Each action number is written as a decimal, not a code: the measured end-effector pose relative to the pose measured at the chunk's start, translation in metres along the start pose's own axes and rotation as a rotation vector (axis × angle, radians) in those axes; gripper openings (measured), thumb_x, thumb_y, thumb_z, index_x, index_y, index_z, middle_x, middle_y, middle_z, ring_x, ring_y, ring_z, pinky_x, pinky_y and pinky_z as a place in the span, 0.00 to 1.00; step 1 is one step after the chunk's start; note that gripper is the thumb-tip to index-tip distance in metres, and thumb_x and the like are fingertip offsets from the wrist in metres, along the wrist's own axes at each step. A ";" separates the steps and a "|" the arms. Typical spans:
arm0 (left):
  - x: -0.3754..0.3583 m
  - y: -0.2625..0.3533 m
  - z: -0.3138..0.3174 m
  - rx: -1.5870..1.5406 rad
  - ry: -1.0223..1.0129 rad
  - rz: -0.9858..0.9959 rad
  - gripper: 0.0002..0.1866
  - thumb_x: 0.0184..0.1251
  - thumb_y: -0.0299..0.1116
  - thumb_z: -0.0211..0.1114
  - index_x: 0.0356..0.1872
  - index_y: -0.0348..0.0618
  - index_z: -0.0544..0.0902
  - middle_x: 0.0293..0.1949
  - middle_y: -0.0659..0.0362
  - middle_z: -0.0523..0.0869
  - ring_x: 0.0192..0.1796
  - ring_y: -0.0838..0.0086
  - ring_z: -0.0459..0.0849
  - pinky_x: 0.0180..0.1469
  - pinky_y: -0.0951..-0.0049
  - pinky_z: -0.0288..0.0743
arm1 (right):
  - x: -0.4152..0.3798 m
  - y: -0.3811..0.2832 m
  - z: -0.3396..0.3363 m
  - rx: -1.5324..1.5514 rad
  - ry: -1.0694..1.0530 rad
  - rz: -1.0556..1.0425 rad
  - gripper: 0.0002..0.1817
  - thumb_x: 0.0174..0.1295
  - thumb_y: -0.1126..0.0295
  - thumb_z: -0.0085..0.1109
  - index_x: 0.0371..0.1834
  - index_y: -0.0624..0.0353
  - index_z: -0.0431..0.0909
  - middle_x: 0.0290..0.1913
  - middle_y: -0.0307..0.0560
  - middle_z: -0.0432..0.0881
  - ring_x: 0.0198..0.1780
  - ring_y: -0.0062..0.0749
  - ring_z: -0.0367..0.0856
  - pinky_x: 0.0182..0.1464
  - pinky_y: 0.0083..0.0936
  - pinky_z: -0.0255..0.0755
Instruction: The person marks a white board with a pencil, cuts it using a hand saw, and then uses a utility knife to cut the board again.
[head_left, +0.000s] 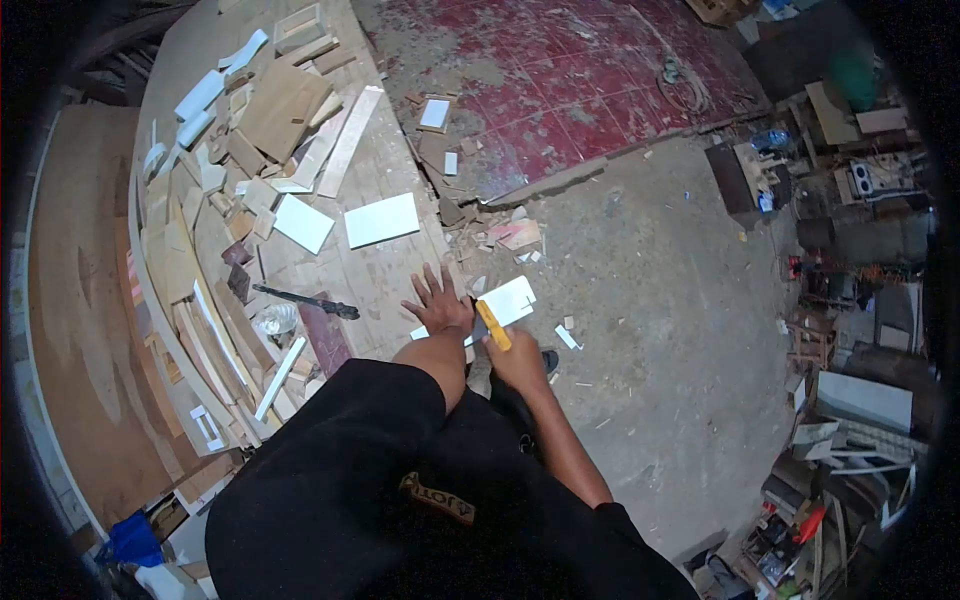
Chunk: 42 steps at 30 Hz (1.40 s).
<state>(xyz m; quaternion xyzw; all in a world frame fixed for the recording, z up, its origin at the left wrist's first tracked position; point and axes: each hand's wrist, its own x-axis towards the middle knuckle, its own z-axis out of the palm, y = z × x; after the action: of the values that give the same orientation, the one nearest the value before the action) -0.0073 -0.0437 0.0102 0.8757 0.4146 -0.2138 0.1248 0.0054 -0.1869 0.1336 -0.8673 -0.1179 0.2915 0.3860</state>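
The left hand (441, 308) lies open at the edge of the table (376, 282), fingers splayed, gripping nothing. The right hand (515, 358) is closed around a yellow-handled tool (493, 326), beside the white board (512, 298) extending past that edge.

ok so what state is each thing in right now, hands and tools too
left hand, open, fingers spread, palm down
right hand, closed on the yellow handle
yellow handle, gripped, slanted
white board by the hands, partly covered, jutting past the table edge
black tool, lying loose on the table
white panel ahead of left hand, lying flat
red tiled floor, dirty, edge broken
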 end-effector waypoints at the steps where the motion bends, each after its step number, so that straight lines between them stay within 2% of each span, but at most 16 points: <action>1: -0.003 0.001 0.000 -0.002 -0.004 0.015 0.47 0.67 0.53 0.59 0.83 0.61 0.45 0.84 0.56 0.37 0.83 0.49 0.32 0.73 0.22 0.37 | -0.010 0.006 -0.001 0.009 0.011 -0.034 0.17 0.63 0.60 0.63 0.32 0.66 0.81 0.31 0.69 0.83 0.39 0.68 0.83 0.39 0.50 0.76; 3: -0.004 0.001 0.001 -0.008 0.052 0.005 0.47 0.66 0.54 0.59 0.83 0.61 0.46 0.84 0.56 0.37 0.83 0.49 0.32 0.73 0.22 0.37 | -0.033 0.019 -0.003 0.034 0.004 -0.037 0.17 0.63 0.59 0.64 0.34 0.66 0.81 0.32 0.68 0.83 0.39 0.67 0.83 0.39 0.49 0.76; 5: -0.004 -0.002 0.003 0.004 0.036 -0.002 0.47 0.66 0.53 0.58 0.83 0.60 0.46 0.84 0.55 0.38 0.84 0.49 0.33 0.73 0.22 0.37 | -0.063 0.001 -0.021 0.056 0.024 0.030 0.15 0.65 0.63 0.64 0.33 0.67 0.77 0.26 0.61 0.80 0.29 0.48 0.83 0.34 0.39 0.72; 6: -0.006 -0.003 0.004 0.012 0.045 0.001 0.46 0.66 0.53 0.58 0.83 0.60 0.46 0.84 0.55 0.38 0.84 0.49 0.33 0.73 0.22 0.37 | -0.083 -0.007 -0.033 0.057 0.027 0.039 0.15 0.65 0.63 0.64 0.33 0.67 0.77 0.26 0.61 0.80 0.29 0.48 0.83 0.34 0.39 0.72; 8: -0.004 0.003 0.001 0.013 0.064 0.020 0.46 0.66 0.52 0.57 0.83 0.60 0.45 0.84 0.55 0.38 0.84 0.49 0.34 0.73 0.22 0.38 | -0.109 -0.022 -0.060 0.055 0.029 0.042 0.15 0.65 0.65 0.64 0.28 0.67 0.75 0.22 0.55 0.76 0.24 0.35 0.76 0.31 0.35 0.69; 9: -0.004 0.004 -0.001 -0.003 0.052 0.016 0.46 0.66 0.51 0.57 0.83 0.59 0.45 0.84 0.55 0.38 0.84 0.49 0.34 0.73 0.22 0.38 | -0.115 -0.028 -0.071 0.057 0.039 0.043 0.15 0.65 0.65 0.64 0.28 0.67 0.75 0.22 0.55 0.76 0.24 0.35 0.76 0.31 0.35 0.69; 11: -0.003 -0.002 -0.001 -0.006 0.049 0.006 0.46 0.66 0.51 0.56 0.83 0.59 0.45 0.84 0.54 0.38 0.84 0.49 0.35 0.73 0.22 0.39 | -0.121 -0.034 -0.080 0.017 -0.043 0.146 0.14 0.64 0.63 0.63 0.32 0.65 0.78 0.28 0.63 0.81 0.36 0.64 0.83 0.36 0.45 0.75; 13: -0.001 -0.002 0.008 -0.035 0.097 0.054 0.48 0.63 0.49 0.58 0.82 0.55 0.45 0.83 0.49 0.41 0.83 0.43 0.36 0.70 0.17 0.39 | -0.107 -0.032 -0.077 0.065 -0.025 0.120 0.15 0.63 0.63 0.63 0.30 0.66 0.77 0.27 0.64 0.81 0.35 0.64 0.83 0.36 0.44 0.74; 17: -0.002 -0.001 0.008 -0.013 0.099 0.052 0.47 0.65 0.49 0.59 0.83 0.56 0.46 0.83 0.50 0.39 0.83 0.43 0.35 0.70 0.17 0.39 | -0.033 -0.005 -0.043 -0.019 -0.008 0.009 0.16 0.62 0.61 0.63 0.30 0.67 0.80 0.30 0.67 0.82 0.38 0.66 0.83 0.38 0.48 0.75; 21: 0.004 0.001 0.003 0.030 0.040 0.009 0.47 0.67 0.54 0.57 0.83 0.59 0.45 0.84 0.53 0.36 0.83 0.48 0.34 0.72 0.21 0.40 | 0.011 -0.015 -0.011 -0.033 -0.045 0.023 0.17 0.63 0.60 0.62 0.33 0.67 0.81 0.33 0.68 0.83 0.42 0.66 0.83 0.43 0.50 0.76; 25: -0.004 -0.001 0.006 0.016 0.024 0.019 0.48 0.67 0.54 0.58 0.83 0.59 0.43 0.84 0.54 0.36 0.83 0.48 0.33 0.73 0.22 0.37 | -0.023 0.005 -0.010 -0.001 -0.052 0.012 0.17 0.63 0.59 0.63 0.37 0.66 0.80 0.34 0.68 0.83 0.42 0.67 0.83 0.43 0.50 0.77; 26: -0.003 0.001 0.005 0.005 0.055 0.012 0.48 0.67 0.53 0.58 0.83 0.59 0.43 0.84 0.54 0.36 0.84 0.48 0.33 0.73 0.22 0.36 | -0.036 0.008 -0.009 0.022 -0.014 -0.001 0.16 0.64 0.60 0.64 0.36 0.66 0.79 0.32 0.66 0.82 0.39 0.64 0.84 0.38 0.46 0.75; 29: -0.002 0.002 0.004 -0.005 0.030 0.005 0.47 0.66 0.52 0.58 0.83 0.59 0.44 0.84 0.54 0.36 0.84 0.48 0.32 0.73 0.22 0.36 | -0.067 -0.013 -0.031 0.056 -0.034 0.084 0.16 0.63 0.60 0.63 0.36 0.65 0.79 0.34 0.67 0.83 0.42 0.65 0.83 0.43 0.51 0.76; 33: -0.003 0.002 0.001 -0.004 0.041 0.011 0.47 0.66 0.51 0.55 0.83 0.58 0.43 0.84 0.54 0.37 0.83 0.47 0.33 0.73 0.21 0.36 | -0.111 -0.039 -0.081 -0.013 -0.045 0.100 0.15 0.64 0.61 0.63 0.33 0.65 0.78 0.32 0.67 0.82 0.39 0.65 0.82 0.41 0.50 0.75; 36: -0.003 0.002 -0.001 -0.009 0.020 0.014 0.46 0.66 0.51 0.54 0.83 0.57 0.43 0.84 0.53 0.37 0.83 0.47 0.33 0.73 0.21 0.36 | -0.100 -0.025 -0.080 0.028 -0.036 0.139 0.16 0.62 0.61 0.64 0.29 0.66 0.77 0.28 0.65 0.80 0.33 0.65 0.82 0.36 0.46 0.73; 42: -0.003 0.005 -0.002 0.003 0.046 0.024 0.47 0.66 0.50 0.57 0.83 0.57 0.44 0.84 0.52 0.38 0.83 0.46 0.34 0.72 0.21 0.40 | -0.005 -0.006 -0.049 -0.015 0.000 0.106 0.17 0.60 0.60 0.66 0.34 0.67 0.81 0.32 0.68 0.83 0.38 0.65 0.84 0.39 0.48 0.76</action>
<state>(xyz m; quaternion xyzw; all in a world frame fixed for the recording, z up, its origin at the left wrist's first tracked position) -0.0044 -0.0476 0.0136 0.8855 0.4065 -0.1925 0.1163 0.0305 -0.2142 0.1661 -0.8752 -0.0740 0.3105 0.3635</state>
